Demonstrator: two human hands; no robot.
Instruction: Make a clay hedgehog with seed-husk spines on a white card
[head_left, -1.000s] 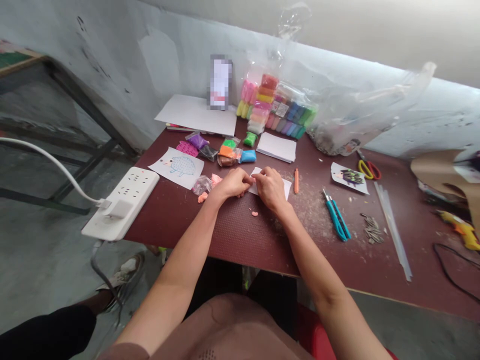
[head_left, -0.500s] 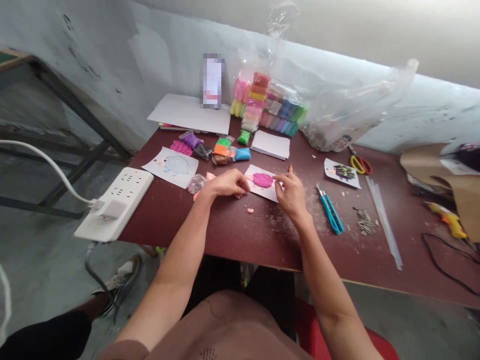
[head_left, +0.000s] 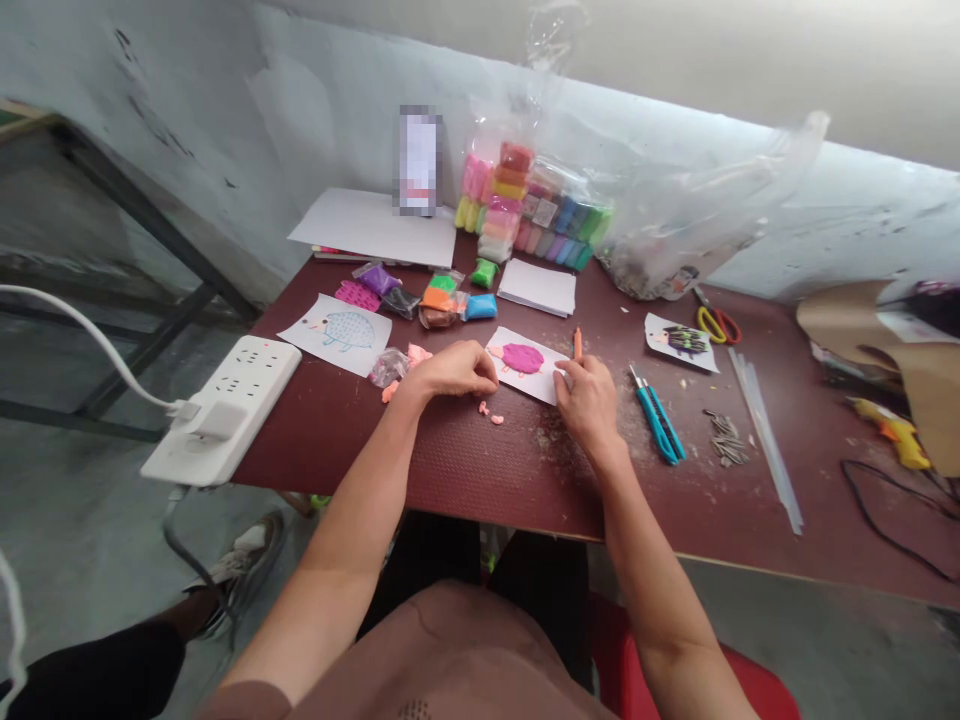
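Patchy whitewashed wall (head_left: pixel 150 120) behind the work table, scuffed and stained, grey-blue lower down, dark marks upper left. Paler band above it (head_left: pixel 750 60), can't tell if wall or ceiling. Long table (head_left: pixel 420 490) has a dark red top and runs along the wall. Second table (head_left: pixel 112 190) at left, dark metal legs, wood edge showing. Grey concrete floor (head_left: pixel 90 500), dusty. Red plastic seat (head_left: pixel 750 690) at bottom right. Light soft and even, brightest along the top of the wall
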